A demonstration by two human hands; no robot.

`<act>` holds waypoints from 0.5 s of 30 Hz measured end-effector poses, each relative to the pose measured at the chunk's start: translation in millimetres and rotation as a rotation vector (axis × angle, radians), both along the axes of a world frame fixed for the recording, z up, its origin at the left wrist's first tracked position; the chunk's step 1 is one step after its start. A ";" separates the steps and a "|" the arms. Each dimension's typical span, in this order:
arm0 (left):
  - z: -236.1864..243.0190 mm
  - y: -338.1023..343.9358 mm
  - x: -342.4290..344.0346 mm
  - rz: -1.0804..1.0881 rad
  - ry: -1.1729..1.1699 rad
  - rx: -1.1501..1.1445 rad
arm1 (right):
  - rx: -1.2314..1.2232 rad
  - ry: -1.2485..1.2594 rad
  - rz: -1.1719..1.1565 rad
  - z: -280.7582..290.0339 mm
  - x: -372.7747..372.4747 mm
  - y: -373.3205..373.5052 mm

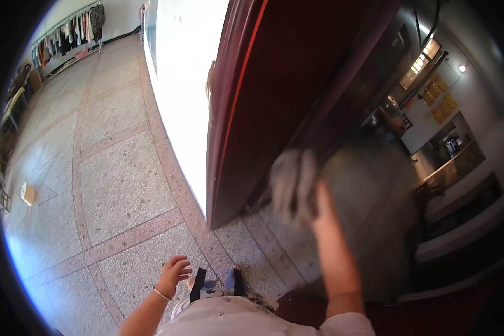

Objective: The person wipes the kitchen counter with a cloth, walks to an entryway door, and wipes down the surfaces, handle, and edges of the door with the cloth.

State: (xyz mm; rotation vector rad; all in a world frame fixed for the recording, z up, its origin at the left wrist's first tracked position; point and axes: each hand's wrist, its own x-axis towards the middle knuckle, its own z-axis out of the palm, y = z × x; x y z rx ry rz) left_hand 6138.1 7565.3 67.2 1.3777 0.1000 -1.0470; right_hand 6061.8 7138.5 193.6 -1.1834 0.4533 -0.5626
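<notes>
My right hand [320, 201] is raised in front of the dark red door frame [269, 129], toward the doorway. It holds a bunched, folded grey-brown cloth [294, 187], smeared by motion. The cloth hides most of the fingers, and whether it touches the wood I cannot tell. Low at my left side hangs my left hand [175, 274], with its fingers apart and nothing in them. A thin pale band [161, 293] circles that wrist.
Speckled stone floor [123, 173] spreads to the left. A rack of clothes [73, 33] stands far left, and a small cream-coloured object [28, 194] sits on the floor. Beside the frame rises a bright white wall [185, 73]. Through the doorway is a dim room with a counter [451, 168].
</notes>
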 end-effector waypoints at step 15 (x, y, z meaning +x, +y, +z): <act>-42.6 4.8 -48.3 0.099 0.191 0.101 | -1.793 -0.151 -1.105 183.0 170.1 -86.2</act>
